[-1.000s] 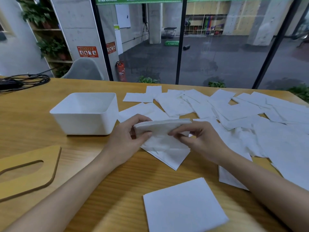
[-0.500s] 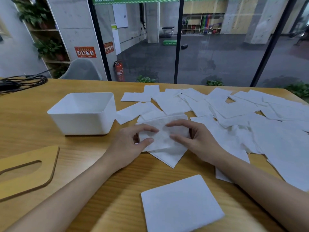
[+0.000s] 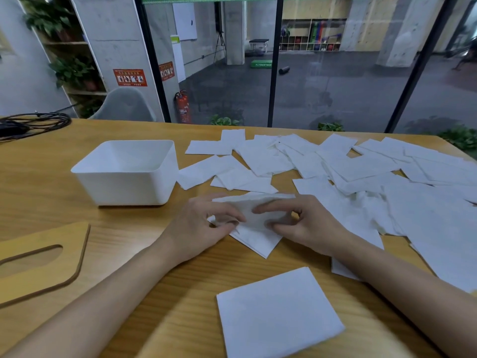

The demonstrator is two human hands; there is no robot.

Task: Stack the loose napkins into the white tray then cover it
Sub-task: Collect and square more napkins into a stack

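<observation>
The white tray [image 3: 129, 174] stands on the wooden table, left of centre, with nothing visible inside it. Its wooden cover [image 3: 38, 262], with an oval slot, lies flat at the near left. Several loose white napkins [image 3: 348, 171] are spread over the right half of the table. My left hand [image 3: 198, 228] and my right hand [image 3: 304, 223] pinch a small bundle of napkins [image 3: 254, 218] from either side, low over the table, just right of the tray. A single napkin [image 3: 278, 311] lies nearest to me.
A coil of black cable [image 3: 33, 124] lies at the table's far left corner. The table [image 3: 38, 161] ends at a glass wall with a grey chair [image 3: 124, 104] behind it. Bare wood shows between the tray and the cover.
The bundle was held up on edge between both hands; it has come down flat onto the table, with both hands still on it.
</observation>
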